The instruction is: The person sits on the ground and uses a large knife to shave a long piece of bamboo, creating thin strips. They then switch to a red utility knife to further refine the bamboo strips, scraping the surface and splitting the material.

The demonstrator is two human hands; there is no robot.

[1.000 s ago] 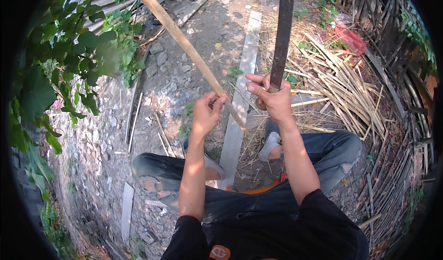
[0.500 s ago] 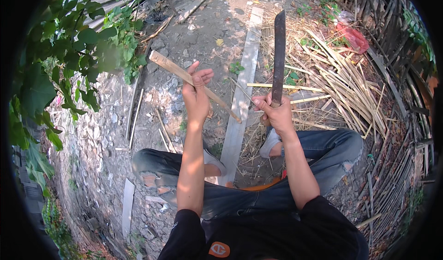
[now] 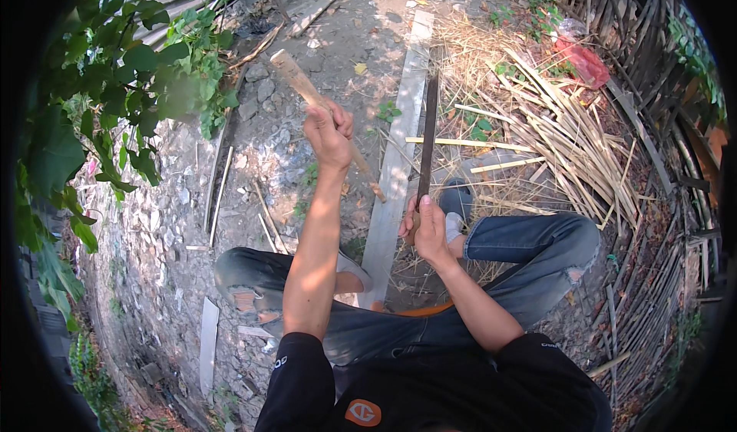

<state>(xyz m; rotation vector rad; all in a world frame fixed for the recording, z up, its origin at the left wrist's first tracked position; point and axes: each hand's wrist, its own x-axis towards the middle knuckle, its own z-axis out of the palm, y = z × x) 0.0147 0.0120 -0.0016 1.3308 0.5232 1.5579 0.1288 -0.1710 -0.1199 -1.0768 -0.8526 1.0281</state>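
Wooden stick [image 3: 296,77], pale, tilted, in the closed grip of the left hand [image 3: 330,136], lower tip over the left edge of a grey plank [image 3: 395,159]; long dark-bladed knife [image 3: 429,125], handle within the closed grip of the right hand [image 3: 427,229], blade beside the plank's right edge. Outdoor ground [image 3: 153,278], earth and rubble, sun-dappled: split strips [image 3: 568,136] heaped right of the plank, stick fence [image 3: 652,309] along the right edge, leafy branches [image 3: 107,94] at left. Red plastic bag [image 3: 581,62], contents indiscernible, beyond the heap.
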